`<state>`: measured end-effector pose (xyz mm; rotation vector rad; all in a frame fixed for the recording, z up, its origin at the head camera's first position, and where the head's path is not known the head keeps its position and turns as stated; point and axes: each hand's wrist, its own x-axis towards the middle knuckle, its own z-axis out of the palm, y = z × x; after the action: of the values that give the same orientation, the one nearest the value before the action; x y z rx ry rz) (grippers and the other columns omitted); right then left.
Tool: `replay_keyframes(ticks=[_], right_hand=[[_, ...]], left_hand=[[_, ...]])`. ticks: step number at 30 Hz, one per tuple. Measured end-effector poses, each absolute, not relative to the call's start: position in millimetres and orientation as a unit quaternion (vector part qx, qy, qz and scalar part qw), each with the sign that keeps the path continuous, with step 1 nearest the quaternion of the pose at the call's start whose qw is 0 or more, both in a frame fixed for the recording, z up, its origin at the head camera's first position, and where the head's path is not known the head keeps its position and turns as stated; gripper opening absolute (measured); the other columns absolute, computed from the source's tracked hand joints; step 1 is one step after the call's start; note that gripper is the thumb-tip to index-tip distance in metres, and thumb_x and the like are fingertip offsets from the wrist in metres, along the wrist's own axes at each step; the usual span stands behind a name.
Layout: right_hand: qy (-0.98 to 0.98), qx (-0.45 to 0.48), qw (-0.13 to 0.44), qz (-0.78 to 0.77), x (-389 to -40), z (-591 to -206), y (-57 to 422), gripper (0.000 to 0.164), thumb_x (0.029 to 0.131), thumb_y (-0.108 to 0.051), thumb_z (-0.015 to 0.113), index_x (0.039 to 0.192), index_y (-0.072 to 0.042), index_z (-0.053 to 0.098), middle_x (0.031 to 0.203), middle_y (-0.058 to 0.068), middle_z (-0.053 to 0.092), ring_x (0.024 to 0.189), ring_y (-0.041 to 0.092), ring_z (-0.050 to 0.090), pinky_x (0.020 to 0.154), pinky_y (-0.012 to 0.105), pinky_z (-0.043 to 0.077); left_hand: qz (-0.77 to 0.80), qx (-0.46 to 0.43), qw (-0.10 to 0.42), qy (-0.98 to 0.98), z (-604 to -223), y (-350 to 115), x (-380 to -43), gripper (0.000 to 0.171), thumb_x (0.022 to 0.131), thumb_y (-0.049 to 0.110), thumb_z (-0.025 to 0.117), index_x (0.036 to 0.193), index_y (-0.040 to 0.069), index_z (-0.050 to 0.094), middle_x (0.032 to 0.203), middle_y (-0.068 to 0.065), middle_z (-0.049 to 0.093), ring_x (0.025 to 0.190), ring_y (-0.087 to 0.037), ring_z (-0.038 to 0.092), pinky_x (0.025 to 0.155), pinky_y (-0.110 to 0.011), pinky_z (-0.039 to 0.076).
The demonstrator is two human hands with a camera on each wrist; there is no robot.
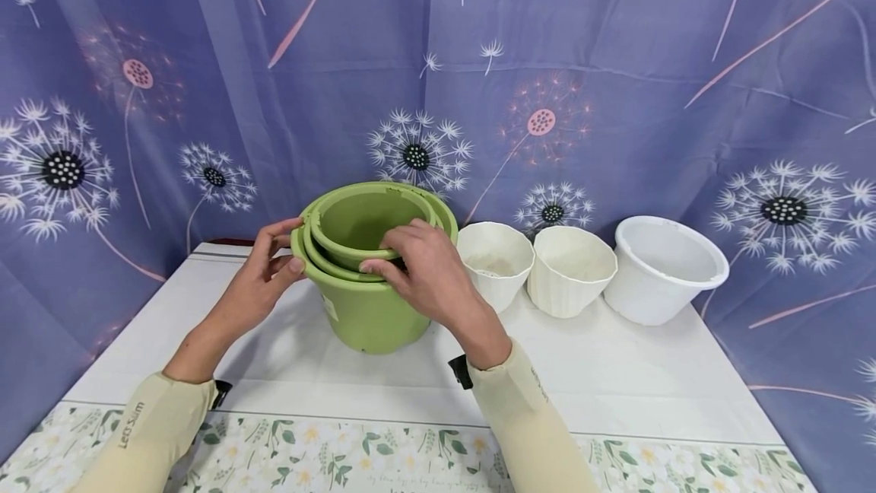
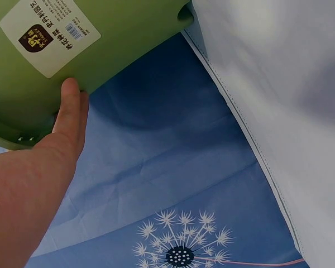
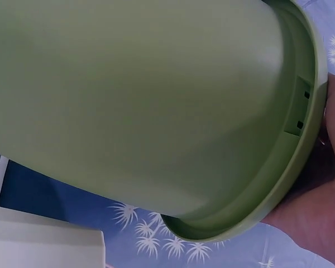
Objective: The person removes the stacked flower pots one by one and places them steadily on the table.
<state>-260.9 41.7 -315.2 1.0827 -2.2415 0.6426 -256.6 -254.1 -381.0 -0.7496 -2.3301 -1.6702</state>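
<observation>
Three green flowerpots stand nested on the table. The large outer flowerpot (image 1: 376, 318) shows a white label (image 2: 50, 33) on its side. Inside it the rim of a middle flowerpot (image 1: 322, 261) is visible, and a smaller inner flowerpot (image 1: 363, 215) sits highest. At the left, my left hand (image 1: 260, 268) grips the outer pot's rim with fingers and thumb, some fingers lying against its wall. My right hand (image 1: 438, 268) pinches the front right rim of the inner flowerpot, fingers over the inside and thumb in front. The lower parts of the two inner pots are hidden.
To the right stand two cream fluted pots (image 1: 571, 287), (image 1: 503, 291) side by side, then a larger white round pot (image 1: 639, 303). A white cloth with a floral border (image 1: 383, 443) covers the table. Behind hangs a blue dandelion-print curtain (image 1: 328, 97), close to the pots.
</observation>
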Motion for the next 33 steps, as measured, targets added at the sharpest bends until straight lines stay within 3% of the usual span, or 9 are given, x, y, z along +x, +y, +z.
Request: replay_keyframes(ticks=[7,21,33], right_hand=[[-0.839,0.378,0.280,0.274,-259.4,-315.6,40.5,0.034,0.088,-0.032,0.089,0.076,-0.014,0.063,0.069,-0.006,0.056,0.070,0.016,0.050,0.064,0.028,0.042],[-0.821,0.379,0.311,0.292,-260.5,-320.1,41.3,0.035,0.087,-0.030,0.091,0.075,-0.014,0.062,0.069,-0.005,0.058,0.069,0.016,0.048,0.063,0.028,0.040],[-0.797,0.386,0.355,0.299,-262.4,-318.0,45.6,0.029,0.086,-0.026,0.090,0.079,-0.011,0.067,0.073,-0.002,0.065,0.073,0.019,0.053,0.071,0.035,0.047]], left_hand=[[-0.564,-0.253,0.092,-0.781,-381.5,-254.1,-257.0,0.057,0.115,0.009,0.046,0.166,0.013,0.023,0.137,-0.012,0.046,0.122,-0.004,0.063,0.100,-0.021,0.056],[-0.561,-0.253,0.089,-0.783,-385.3,-255.5,-256.6,0.058,0.115,0.010,0.045,0.167,0.015,0.022,0.138,-0.013,0.045,0.122,-0.004,0.063,0.100,-0.020,0.056],[-0.558,-0.253,0.093,-0.785,-383.5,-254.9,-257.7,0.057,0.115,0.010,0.045,0.167,0.015,0.022,0.138,-0.014,0.045,0.122,-0.004,0.062,0.100,-0.021,0.056]])
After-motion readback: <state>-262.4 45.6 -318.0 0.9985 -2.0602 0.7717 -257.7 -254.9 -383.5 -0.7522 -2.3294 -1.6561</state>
